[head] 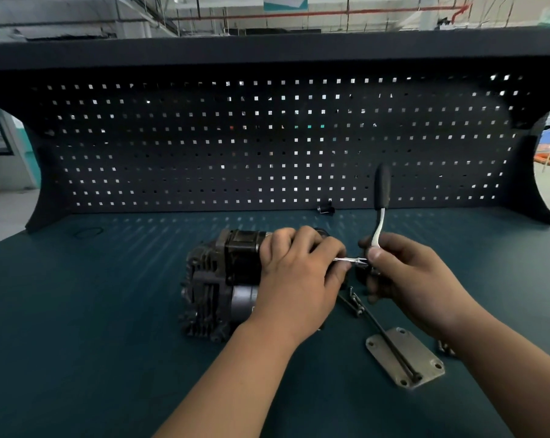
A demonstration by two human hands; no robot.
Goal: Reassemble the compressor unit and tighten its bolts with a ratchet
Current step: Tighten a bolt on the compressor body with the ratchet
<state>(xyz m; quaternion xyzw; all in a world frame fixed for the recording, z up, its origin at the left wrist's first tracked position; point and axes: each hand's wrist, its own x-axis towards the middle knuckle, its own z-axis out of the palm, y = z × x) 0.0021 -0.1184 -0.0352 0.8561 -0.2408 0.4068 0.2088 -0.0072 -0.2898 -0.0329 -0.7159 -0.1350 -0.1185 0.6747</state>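
Observer: Compressor unit (223, 279) lies on its side about mid-table, finned end toward the left edge. Hands?

Recorder: Left hand (299, 273) lies over the unit's right end, fingers curled down around it, gripping. Right hand (406, 279) is closed on the ratchet (381, 197), thumb and fingers pinching it low by the head; the black grip stands up toward the far edge.

Observer: Contact with the unit?

Recorder: Thin bright shaft (349, 260) runs level from the ratchet head leftward and passes under the left fingers. Its tip is hidden; cannot tell what it seats on.

Observer: Loose parts?

Recorder: Short bolts (354, 303) lie on the table (77, 311) just below the right hand. Grey plate (404, 357) lies flat toward the near edge, with a long dark rod (390, 346) lying across it. Small dark part (326, 209) sits at the foot of the pegboard (267, 137). Thin ring (88, 232) lies near the far left corner.
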